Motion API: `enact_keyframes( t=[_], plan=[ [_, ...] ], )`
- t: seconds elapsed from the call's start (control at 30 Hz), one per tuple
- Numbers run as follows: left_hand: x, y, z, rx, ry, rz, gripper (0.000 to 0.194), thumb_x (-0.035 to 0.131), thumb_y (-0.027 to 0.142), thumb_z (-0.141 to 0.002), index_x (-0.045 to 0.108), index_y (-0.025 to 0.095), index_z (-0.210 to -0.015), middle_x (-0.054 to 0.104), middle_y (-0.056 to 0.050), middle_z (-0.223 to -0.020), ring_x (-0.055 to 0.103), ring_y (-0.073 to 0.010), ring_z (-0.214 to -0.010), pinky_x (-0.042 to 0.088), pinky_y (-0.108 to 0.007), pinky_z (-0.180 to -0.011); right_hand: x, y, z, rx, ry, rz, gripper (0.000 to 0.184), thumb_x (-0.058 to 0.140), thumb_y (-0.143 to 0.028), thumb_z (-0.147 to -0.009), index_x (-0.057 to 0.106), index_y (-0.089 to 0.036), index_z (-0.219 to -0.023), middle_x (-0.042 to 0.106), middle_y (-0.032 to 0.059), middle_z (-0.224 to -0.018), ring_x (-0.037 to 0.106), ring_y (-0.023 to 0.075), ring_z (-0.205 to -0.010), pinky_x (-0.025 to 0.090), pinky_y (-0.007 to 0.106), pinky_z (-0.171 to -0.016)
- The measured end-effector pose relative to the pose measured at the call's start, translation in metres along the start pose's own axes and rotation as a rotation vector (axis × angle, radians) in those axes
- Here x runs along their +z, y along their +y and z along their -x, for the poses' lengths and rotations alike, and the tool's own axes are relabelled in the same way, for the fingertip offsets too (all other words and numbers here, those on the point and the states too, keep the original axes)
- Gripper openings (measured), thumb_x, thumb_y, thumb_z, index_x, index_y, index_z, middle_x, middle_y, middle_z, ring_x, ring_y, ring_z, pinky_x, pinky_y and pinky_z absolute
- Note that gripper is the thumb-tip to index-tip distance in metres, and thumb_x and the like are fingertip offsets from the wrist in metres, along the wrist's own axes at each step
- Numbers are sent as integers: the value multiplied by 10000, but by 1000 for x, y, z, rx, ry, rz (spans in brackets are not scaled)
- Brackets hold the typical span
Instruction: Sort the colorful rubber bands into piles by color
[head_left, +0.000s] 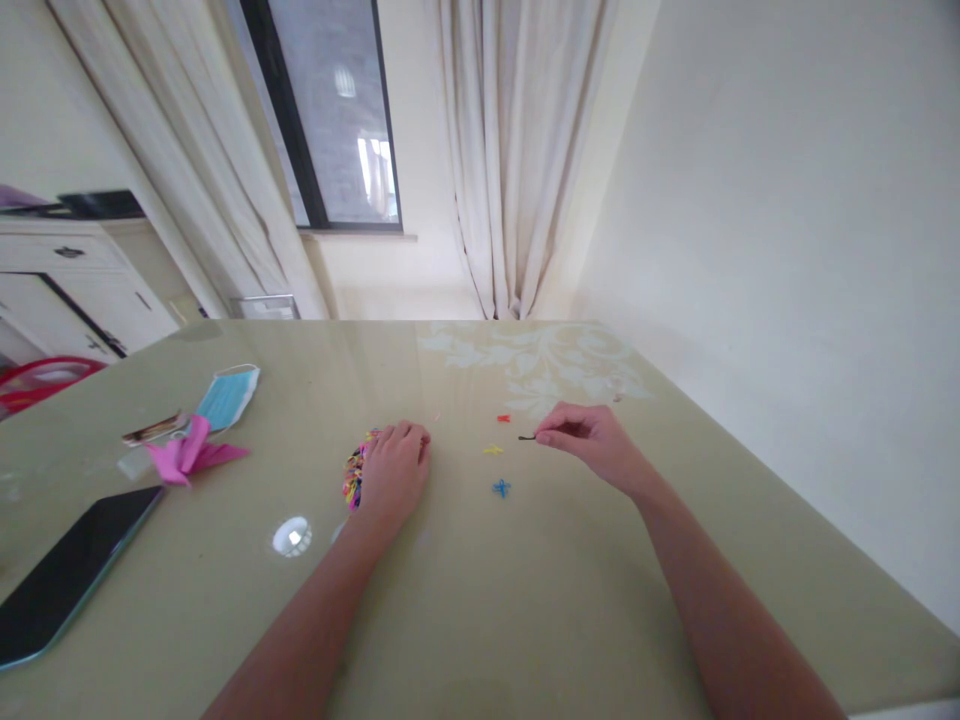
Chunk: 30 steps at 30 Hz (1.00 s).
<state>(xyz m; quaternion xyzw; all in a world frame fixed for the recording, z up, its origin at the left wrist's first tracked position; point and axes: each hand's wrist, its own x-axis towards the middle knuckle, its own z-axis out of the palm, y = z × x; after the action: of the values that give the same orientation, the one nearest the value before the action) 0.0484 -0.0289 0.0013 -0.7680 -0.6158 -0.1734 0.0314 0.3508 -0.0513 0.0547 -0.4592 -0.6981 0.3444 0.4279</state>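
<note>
From where I stand, the person's left hand (394,470) lies over a heap of small multicoloured bands (352,478) on the glossy table (450,620), covering its right side so that only the left edge of the heap peeks out. The fingers curve downward and I cannot tell whether they have hold of any of it. The right hand (592,440), well apart from the left, has thumb and fingertips pinched on a thin dark piece (526,438), which sticks out toward the left. Between the two hands, nearer the right one, three little clusters sit apart in a rough column: a red cluster (504,418) farthest from the person, a yellow cluster (493,450) in the middle, and a blue cluster (502,488) closest. The dark piece is just to the right of the yellow and red ones. Over on the table's left side I see a blue face mask (229,397), a pink folded shape (187,455) near it, and a dark-screened device (75,565) lying flat, closer to the person. Pale curtains (517,150) hang beside the window (334,110) beyond the table.
</note>
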Motion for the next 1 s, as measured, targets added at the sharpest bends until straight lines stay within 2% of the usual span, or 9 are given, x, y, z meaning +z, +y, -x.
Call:
enact_keyframes(
  t=[0.1,0.2,0.33,0.53,0.63,0.77,0.9,1.0],
  plan=[
    [1,-3,-2,16,47,58,210,544,231,-988,751,205,-1011,736,-104,-1113,637,-314,-1083,471,-449,-943,-10,14,-1,110,-215,172,235,787,-420,-832,823,-190,-795,718,31,-717,583,159,-656,429,289,-626],
    [2,-4,-3,10,107,139,240,527,251,-992,762,209,-1008,735,-100,-1104,639,-302,-1051,483,-437,-946,-15,28,-1,181,-336,307,185,738,-344,-831,826,-188,-783,717,24,-687,573,154,-629,407,283,-618],
    [2,-4,-5,-13,147,293,260,511,243,-969,764,202,-1009,753,-102,-1052,672,-286,-1029,499,-421,-964,-21,39,0,237,-377,438,130,722,-256,-789,829,-186,-764,751,45,-728,619,185,-686,425,292,-656],
    [0,-5,-10,-130,69,592,233,565,305,-915,773,227,-984,803,-64,-946,730,-244,-897,535,-380,-901,-31,42,2,304,-397,503,102,726,-204,-767,824,-183,-748,770,54,-745,641,200,-710,434,297,-671],
    [-1,-5,-13,-160,39,844,266,605,396,-892,783,227,-996,806,-57,-920,732,-230,-851,557,-358,-834,-24,41,0,269,-346,488,78,749,-227,-783,807,-182,-757,752,46,-732,621,184,-694,425,288,-651],
    [-6,6,-10,-185,-52,1169,334,725,488,-819,785,208,-990,807,-60,-939,718,-210,-858,562,-333,-830,10,35,-4,50,-142,447,180,768,-362,-861,789,-184,-854,722,53,-799,567,156,-676,428,279,-646],
    [-11,24,-1,-145,-158,1322,351,802,489,-773,779,188,-952,783,-48,-880,697,-185,-840,556,-317,-837,51,20,1,-121,-17,326,317,769,-500,-904,780,-205,-1019,703,49,-889,534,135,-641,441,283,-637],
    [-11,34,4,-95,-213,1359,346,804,489,-784,776,184,-945,775,-46,-855,696,-187,-828,562,-326,-827,67,9,7,-190,32,264,282,737,-489,-942,777,-214,-987,683,35,-859,536,137,-642,447,289,-643]
  ],
)
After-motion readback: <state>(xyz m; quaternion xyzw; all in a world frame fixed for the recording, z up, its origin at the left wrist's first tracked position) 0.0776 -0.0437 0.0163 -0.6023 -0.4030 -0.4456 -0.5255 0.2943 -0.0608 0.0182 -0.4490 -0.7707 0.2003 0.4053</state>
